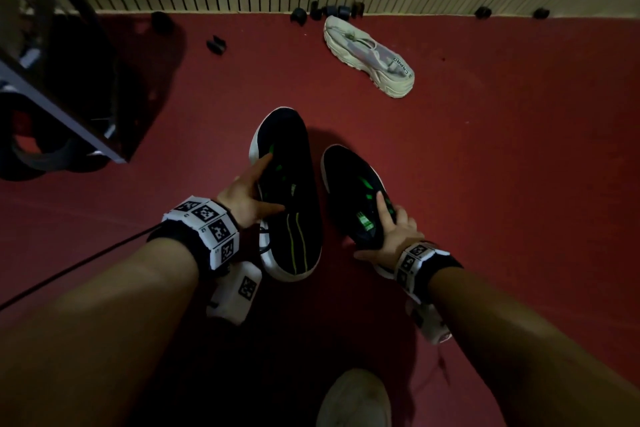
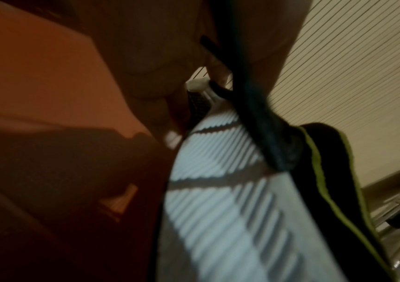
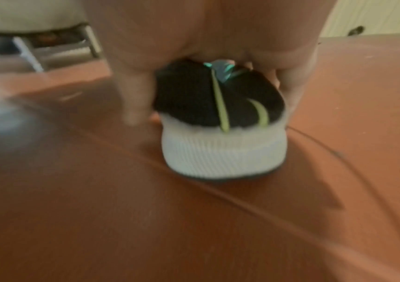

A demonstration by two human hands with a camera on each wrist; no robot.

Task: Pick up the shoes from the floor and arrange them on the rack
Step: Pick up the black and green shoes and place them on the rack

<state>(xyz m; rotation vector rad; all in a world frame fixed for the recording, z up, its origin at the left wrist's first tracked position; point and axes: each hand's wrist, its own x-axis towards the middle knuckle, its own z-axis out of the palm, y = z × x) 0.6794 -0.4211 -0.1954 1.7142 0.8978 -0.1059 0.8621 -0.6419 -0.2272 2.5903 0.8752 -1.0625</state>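
Head view: left hand [image 1: 247,196] gripping left black shoe [image 1: 289,198] at its side, thumb and finger spread, right hand [image 1: 394,230] curled round right black shoe [image 1: 355,191] collar, red floor [image 1: 485,156], rack [image 1: 62,87] far left, left wrist view: ribbed white sole [image 2: 218,190] close, blurred, right wrist view: fingers [image 3: 135,91] straddling the heel.

Both bare forearms reach forward and down. The left hand [image 1: 246,196] grips a black shoe [image 1: 289,191] from its side; the right hand [image 1: 393,230] clasps another black shoe's [image 1: 353,187] heel.
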